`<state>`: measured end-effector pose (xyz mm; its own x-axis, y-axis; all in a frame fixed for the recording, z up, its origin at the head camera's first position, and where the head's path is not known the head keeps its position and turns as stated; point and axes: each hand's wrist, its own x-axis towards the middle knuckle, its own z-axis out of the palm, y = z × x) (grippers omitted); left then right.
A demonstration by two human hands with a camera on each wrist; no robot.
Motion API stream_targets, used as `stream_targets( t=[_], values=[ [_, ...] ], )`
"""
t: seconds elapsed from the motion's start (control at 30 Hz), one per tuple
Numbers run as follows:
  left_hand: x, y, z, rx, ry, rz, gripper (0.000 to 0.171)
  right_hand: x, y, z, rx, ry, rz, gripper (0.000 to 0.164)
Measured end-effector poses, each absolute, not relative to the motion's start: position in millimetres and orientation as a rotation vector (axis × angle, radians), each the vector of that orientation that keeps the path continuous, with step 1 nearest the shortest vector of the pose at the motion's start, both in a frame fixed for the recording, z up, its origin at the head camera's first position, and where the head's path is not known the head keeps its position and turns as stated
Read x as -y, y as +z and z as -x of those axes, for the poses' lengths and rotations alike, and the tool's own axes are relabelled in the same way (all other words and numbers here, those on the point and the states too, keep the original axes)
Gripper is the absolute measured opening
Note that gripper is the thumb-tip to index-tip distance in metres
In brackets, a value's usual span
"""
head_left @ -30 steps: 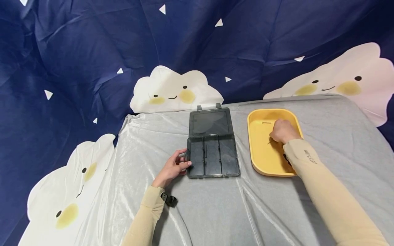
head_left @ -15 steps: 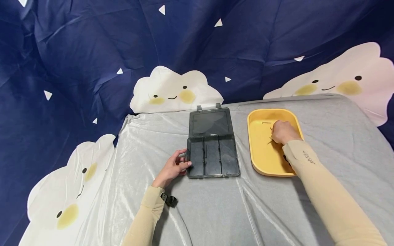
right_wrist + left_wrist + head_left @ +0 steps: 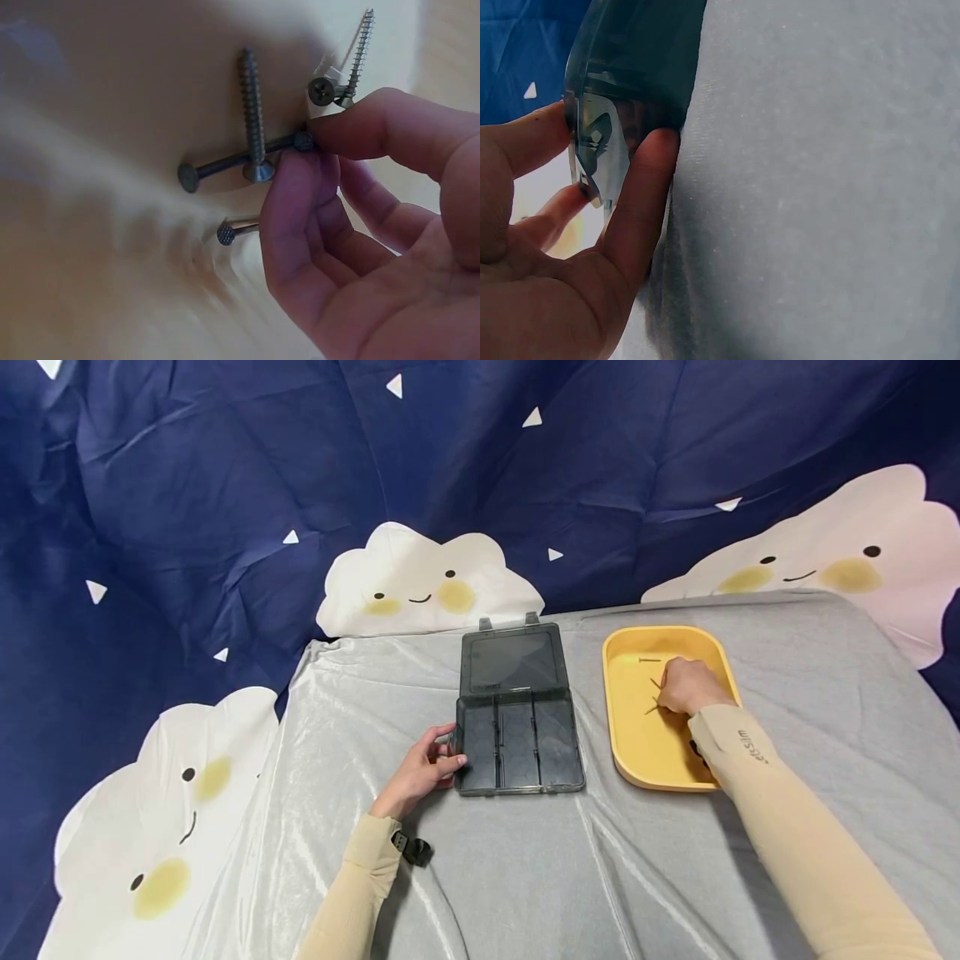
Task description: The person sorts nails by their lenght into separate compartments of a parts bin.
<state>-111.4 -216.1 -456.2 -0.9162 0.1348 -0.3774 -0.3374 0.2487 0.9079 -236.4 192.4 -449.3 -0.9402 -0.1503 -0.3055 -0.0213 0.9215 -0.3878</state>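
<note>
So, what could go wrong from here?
The right hand is pinching where a screw appears to cross a nail, so it might snag more than one piece. The left hand grips the open box by its side; a nudge could shift it on the wrinkled cloth.

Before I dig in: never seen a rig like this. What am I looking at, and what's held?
There's no machine here: these are a person's bare hands. The wide picture comes from a camera worn on the head, looking forward and down; the two close-ups come from cameras on the wrists. On the grey cloth sit an open dark case with dividers and a yellow tray with loose screws and nails. The left hand holds the case's left edge. In the tray, the right hand's fingers seem to pinch one nail's head; they hide its shaft.
</note>
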Motion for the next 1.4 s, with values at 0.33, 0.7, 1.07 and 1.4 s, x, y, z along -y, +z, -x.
stream_targets(
  t=[0.33, 0.7, 1.07, 1.4],
  values=[
    [221, -477, 116, -2.181, 1.688, 0.194, 0.067, -192, -450, 234, -2.756, -0.558, 0.137, 0.014],
    [223, -486, 117, -2.209, 1.697, 0.204, 0.064, -192, -445, 233, -2.789, -0.581, 0.151, 0.013],
    [223, -485, 117, -2.203, 1.700, 0.204, 0.065, -190, -440, 230, -2.820, -0.649, 0.118, 0.021],
    [216, -452, 110, -2.170, 1.683, 0.185, 0.064, -191, -430, 229, -2.814, -0.734, 0.126, 0.023]
  ],
)
